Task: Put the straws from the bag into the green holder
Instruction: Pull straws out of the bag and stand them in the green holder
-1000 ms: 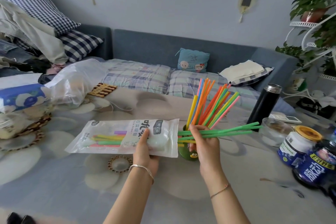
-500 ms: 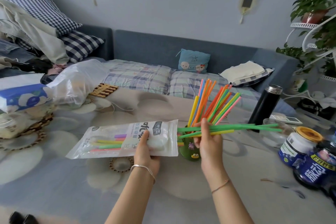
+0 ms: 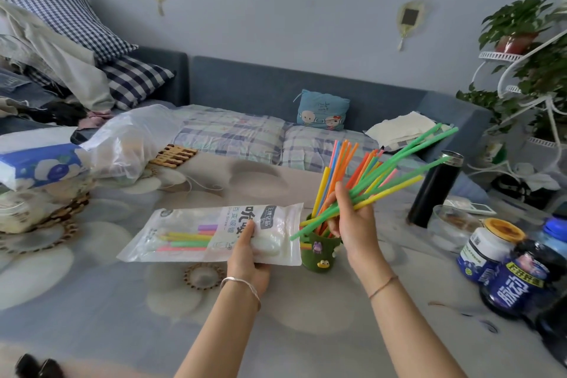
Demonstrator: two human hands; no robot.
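Progress looked good: round green felt holder (image 3: 319,250) half-filled; right hand (image 3: 352,218) pinched green and yellow plastic straws (image 3: 395,173) angled toward two o'clock; left hand (image 3: 250,250) gripped the white plastic bag (image 3: 190,235), a few inside.

A pale blue wall (image 3: 276,9) carries two small framed ornaments and the lower edges of two pictures. Below it runs a blue-grey sofa (image 3: 245,86) with plaid covers, checked pillows (image 3: 70,18) piled at the left and a small cartoon cushion (image 3: 322,109). A white wire plant stand (image 3: 521,77) holds leafy pots at right; soft daylight
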